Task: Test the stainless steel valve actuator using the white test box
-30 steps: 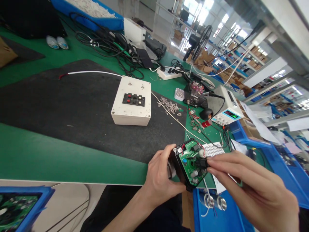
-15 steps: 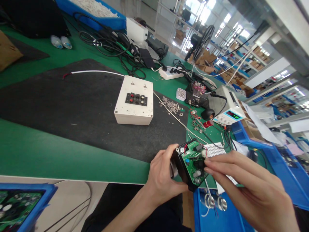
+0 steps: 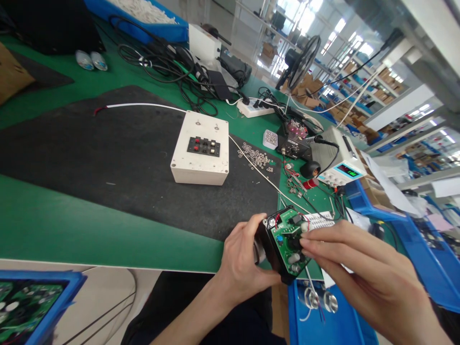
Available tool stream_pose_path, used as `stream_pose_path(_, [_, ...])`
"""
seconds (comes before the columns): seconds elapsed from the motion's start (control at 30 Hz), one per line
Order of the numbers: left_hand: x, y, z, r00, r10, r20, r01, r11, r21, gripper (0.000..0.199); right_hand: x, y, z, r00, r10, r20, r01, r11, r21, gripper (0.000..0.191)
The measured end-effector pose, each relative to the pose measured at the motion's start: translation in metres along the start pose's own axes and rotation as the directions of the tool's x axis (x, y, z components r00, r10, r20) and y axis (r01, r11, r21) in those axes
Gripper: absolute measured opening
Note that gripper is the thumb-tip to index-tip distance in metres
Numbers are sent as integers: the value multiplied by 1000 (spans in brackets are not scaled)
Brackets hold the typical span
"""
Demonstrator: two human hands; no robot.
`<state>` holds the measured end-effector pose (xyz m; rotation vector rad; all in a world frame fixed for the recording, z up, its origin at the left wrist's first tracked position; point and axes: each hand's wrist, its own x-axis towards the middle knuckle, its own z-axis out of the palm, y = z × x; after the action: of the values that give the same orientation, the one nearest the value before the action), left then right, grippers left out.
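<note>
My left hand (image 3: 239, 263) is wrapped round a black housing (image 3: 270, 247) beyond the table's front edge, with the housing's open side facing right. Inside the housing sits a green circuit board (image 3: 287, 239) with red wires and several parts on it. The fingertips of my right hand (image 3: 359, 261) are pinched together at the board's right side, close to a dark round part; what they hold, if anything, is hidden. A white box (image 3: 201, 163) with a black terminal panel (image 3: 203, 146) lies on the dark mat, untouched.
Small metal rings (image 3: 257, 158) lie scattered right of the white box. Behind are tangled cables (image 3: 165, 62) and a power strip (image 3: 255, 108). A power supply (image 3: 339, 158) stands at the right. Blue bins (image 3: 323, 328) sit below the table's edge.
My right hand has shifted slightly left over the board, its fingertips still pressed together. My left hand and the housing have barely moved.
</note>
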<state>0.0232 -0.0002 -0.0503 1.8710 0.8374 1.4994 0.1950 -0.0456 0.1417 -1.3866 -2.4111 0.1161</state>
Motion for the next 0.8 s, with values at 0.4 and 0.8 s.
stream_pose_path(0.4, [2,2,-1,1000,6,-6,-6,1000,-1,114,0,6,-2,998,-41,41,40,999,18,38])
stream_pose_path(0.8, [1,1,-1,1000,7,3,-7,1000,-7,116,-1,11,4,996,84,-15,-81,982,170,21])
